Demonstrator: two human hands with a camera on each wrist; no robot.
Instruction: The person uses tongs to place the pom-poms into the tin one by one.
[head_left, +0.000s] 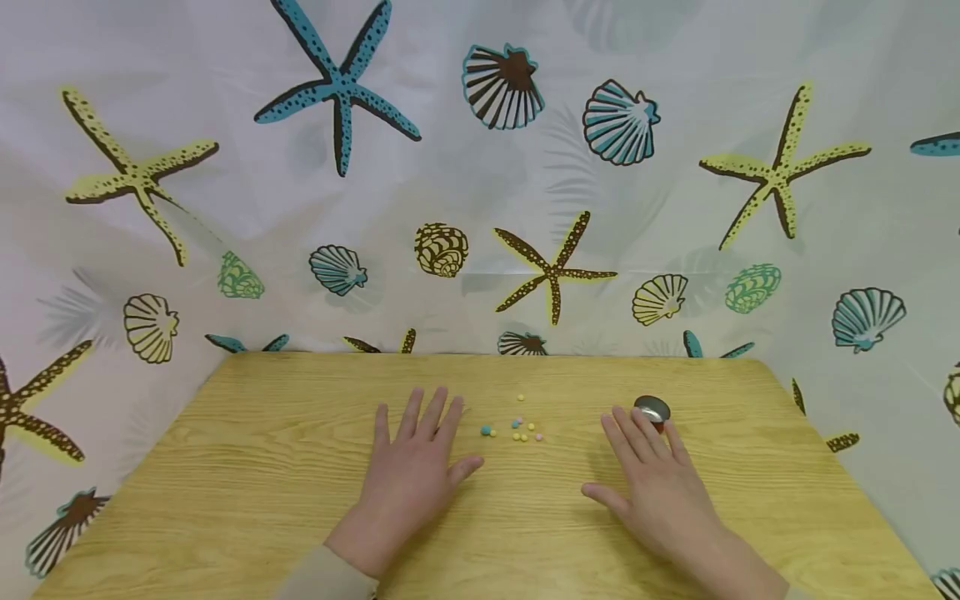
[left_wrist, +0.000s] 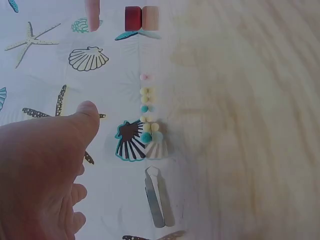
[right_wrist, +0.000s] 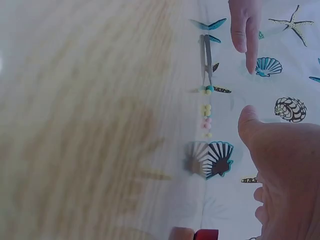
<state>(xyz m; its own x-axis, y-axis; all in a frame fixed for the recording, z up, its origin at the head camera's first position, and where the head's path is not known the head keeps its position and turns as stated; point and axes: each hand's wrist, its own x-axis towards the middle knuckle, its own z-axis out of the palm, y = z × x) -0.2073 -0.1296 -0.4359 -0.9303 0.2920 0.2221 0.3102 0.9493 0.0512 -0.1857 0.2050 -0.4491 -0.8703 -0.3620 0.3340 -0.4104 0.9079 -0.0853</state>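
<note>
In the head view my left hand (head_left: pixel 412 479) is over the left of the wooden table, palm down, fingers straight and spread. It holds nothing. Just right of its fingertips lie several small round beads (head_left: pixel 521 437) in yellow, pink and blue. My right hand (head_left: pixel 663 487) is likewise spread flat and holds nothing. Beyond its fingertips stands a small red container (left_wrist: pixel 133 19) with a shiny dark oval top (head_left: pixel 652 408), partly covered by the fingers. A pair of metal tweezers (left_wrist: pixel 154 197) lies past the beads in the left wrist view; in the head view my left hand mostly hides it.
The wooden table (head_left: pixel 525 533) has a smooth, slightly reflective top. A pale cloth (head_left: pixel 465 183) printed with starfish and shells hangs along its back edge and both sides.
</note>
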